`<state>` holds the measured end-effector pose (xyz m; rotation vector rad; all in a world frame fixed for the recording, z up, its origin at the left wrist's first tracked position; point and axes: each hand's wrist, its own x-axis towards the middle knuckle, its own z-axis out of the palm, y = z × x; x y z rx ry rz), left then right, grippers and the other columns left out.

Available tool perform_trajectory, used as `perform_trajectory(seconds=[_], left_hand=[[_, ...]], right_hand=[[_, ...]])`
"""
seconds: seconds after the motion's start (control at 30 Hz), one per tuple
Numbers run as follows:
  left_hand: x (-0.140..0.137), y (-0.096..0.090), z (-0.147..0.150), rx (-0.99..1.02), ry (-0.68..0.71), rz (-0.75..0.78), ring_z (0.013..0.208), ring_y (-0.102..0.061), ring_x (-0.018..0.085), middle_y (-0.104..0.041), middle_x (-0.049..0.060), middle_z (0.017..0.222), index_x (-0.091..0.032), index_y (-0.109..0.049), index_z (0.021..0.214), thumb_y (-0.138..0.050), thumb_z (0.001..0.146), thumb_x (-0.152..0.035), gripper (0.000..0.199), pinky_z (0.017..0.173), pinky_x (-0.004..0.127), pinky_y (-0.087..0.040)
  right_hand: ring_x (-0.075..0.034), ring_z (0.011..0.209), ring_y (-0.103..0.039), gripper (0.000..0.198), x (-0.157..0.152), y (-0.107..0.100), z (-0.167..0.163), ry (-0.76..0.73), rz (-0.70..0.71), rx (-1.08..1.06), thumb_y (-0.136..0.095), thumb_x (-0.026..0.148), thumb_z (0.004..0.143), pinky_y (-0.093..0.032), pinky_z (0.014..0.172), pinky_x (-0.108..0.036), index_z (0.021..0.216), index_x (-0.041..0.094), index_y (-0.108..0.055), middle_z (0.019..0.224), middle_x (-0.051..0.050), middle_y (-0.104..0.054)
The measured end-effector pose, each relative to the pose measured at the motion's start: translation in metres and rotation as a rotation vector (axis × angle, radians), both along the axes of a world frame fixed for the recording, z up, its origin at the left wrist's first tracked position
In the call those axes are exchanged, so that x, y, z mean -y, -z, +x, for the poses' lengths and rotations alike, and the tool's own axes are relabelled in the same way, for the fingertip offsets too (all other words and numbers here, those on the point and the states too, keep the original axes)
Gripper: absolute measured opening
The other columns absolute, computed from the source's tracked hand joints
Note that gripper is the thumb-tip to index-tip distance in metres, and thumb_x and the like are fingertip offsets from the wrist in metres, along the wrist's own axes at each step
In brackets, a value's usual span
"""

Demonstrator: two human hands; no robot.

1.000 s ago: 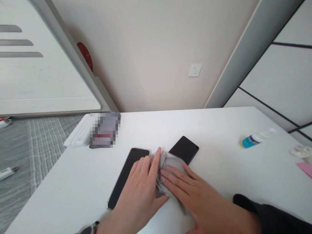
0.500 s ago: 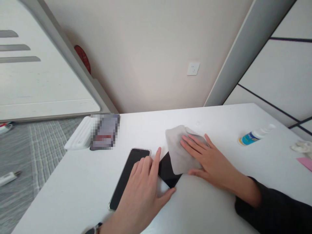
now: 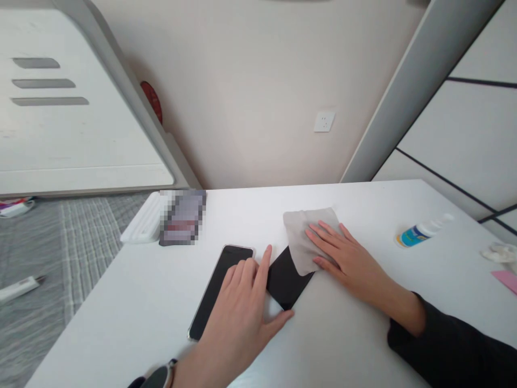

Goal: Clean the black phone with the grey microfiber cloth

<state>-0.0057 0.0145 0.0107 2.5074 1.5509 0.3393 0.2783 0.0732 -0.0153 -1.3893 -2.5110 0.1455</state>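
Two phones lie side by side on the table (image 3: 363,345), near its front-centre. The left hand (image 3: 242,307) rests flat across the gap between the left phone (image 3: 214,285) and the right phone (image 3: 285,280). A cloth (image 3: 302,242) covers the right phone's far end, the right hand (image 3: 343,258) flat on it. A bottle (image 3: 420,231) lies well to the right; a case (image 3: 141,223) sits at the far left edge.

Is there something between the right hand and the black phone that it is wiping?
Yes. A grey cloth lies under the right hand, covering the far end of the right black phone. The left hand rests against that phone's near-left edge.
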Motion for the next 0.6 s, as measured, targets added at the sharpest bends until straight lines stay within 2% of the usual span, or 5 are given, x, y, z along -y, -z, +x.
perform_trajectory(seconds=[0.17, 0.3, 0.37, 0.47, 0.6], left_hand=[[0.005, -0.010, -0.019, 0.058, 0.012, 0.013, 0.128, -0.050, 0.032, -0.049, 0.013, 0.139, -0.026, -0.016, 0.162, -0.076, 0.085, -0.056, 0.103, 0.107, 0.050, -0.050], [0.024, -0.006, -0.054, -0.014, -0.198, 0.230, 0.136, -0.048, 0.036, -0.042, 0.018, 0.153, -0.024, -0.016, 0.163, -0.063, 0.092, -0.063, 0.095, 0.106, 0.054, -0.052], [0.036, 0.002, -0.069, -0.065, -0.240, 0.278, 0.131, -0.054, 0.037, -0.049, 0.020, 0.148, -0.019, -0.013, 0.164, -0.061, 0.091, -0.066, 0.100, 0.101, 0.055, -0.055], [0.049, 0.012, -0.081, -0.080, -0.277, 0.266, 0.114, -0.065, 0.033, -0.063, 0.015, 0.127, -0.019, -0.010, 0.164, -0.059, 0.095, -0.054, 0.091, 0.094, 0.053, -0.059], [0.056, 0.012, -0.094, -0.010, -0.311, 0.219, 0.111, -0.068, 0.030, -0.061, 0.013, 0.123, -0.019, -0.009, 0.164, -0.060, 0.089, -0.036, 0.092, 0.093, 0.047, -0.061]], right_hand=[[-0.028, 0.142, -0.053, 0.042, 0.001, 0.003, 0.001, 0.004, 0.107, -0.117, -0.040, 0.036, 0.110, -0.043, 0.117, -0.060, 0.148, 0.028, -0.055, 0.151, -0.003, -0.058], [-0.024, 0.134, -0.060, 0.038, 0.004, -0.001, 0.004, 0.022, 0.202, -0.237, -0.042, 0.029, 0.109, -0.046, 0.117, -0.053, 0.143, 0.026, -0.060, 0.146, -0.004, -0.062], [-0.023, 0.130, -0.063, 0.037, 0.006, -0.002, 0.003, -0.015, 0.198, -0.255, -0.046, 0.029, 0.108, -0.051, 0.113, -0.048, 0.141, 0.028, -0.061, 0.143, -0.003, -0.065], [-0.024, 0.131, -0.061, 0.038, 0.010, -0.001, -0.006, -0.121, 0.141, -0.234, -0.053, 0.029, 0.105, -0.055, 0.109, -0.046, 0.142, 0.032, -0.061, 0.145, -0.001, -0.063], [-0.028, 0.139, -0.054, 0.043, 0.013, 0.004, -0.028, -0.224, 0.091, -0.215, -0.051, 0.024, 0.105, -0.053, 0.111, -0.051, 0.147, 0.025, -0.057, 0.150, -0.006, -0.059]])
